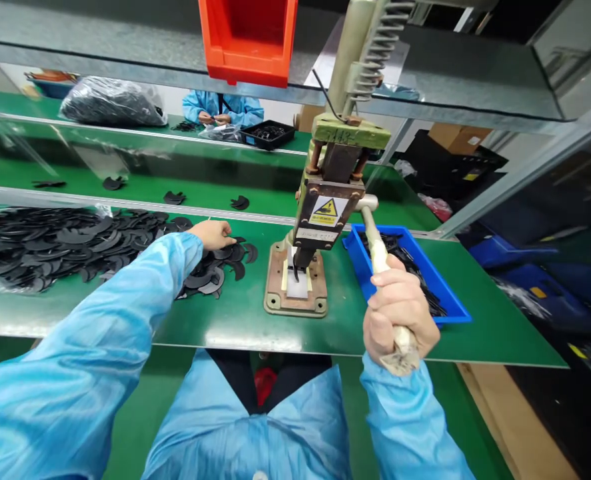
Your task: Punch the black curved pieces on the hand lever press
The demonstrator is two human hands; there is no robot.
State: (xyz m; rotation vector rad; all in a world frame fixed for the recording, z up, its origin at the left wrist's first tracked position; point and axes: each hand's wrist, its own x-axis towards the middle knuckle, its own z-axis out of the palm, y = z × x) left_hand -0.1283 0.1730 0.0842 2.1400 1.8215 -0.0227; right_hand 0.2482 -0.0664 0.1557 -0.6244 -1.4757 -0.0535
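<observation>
Hands work on either side of a small hand press [309,220] that stands on the green worktop [235,320], close to its near edge. The right hand [395,313] is clenched tight around the cloth-wrapped lever handle [380,260], which slants from the press head toward the person. The left hand [214,233] reaches out with fingers curled down onto the near edge of a spread heap of flat black crescent-shaped parts [50,243]; whether it has pinched one cannot be told. The heap covers the left part of the worktop up to a metal rail [125,203] at the back. A white block [298,280] sits on the press base plate [295,303] under the ram. Just right of the press lies a blue tray [455,303] holding black parts, touching the lever's path and near the worktop's right edge. Bare green surface lies between heap and press base and along the front edge. Beyond the rail a few loose parts lie on a farther green strip, and a co-worker in a blue coat [222,107] sits across. An orange bin [248,40] hangs on the shelf overhead
</observation>
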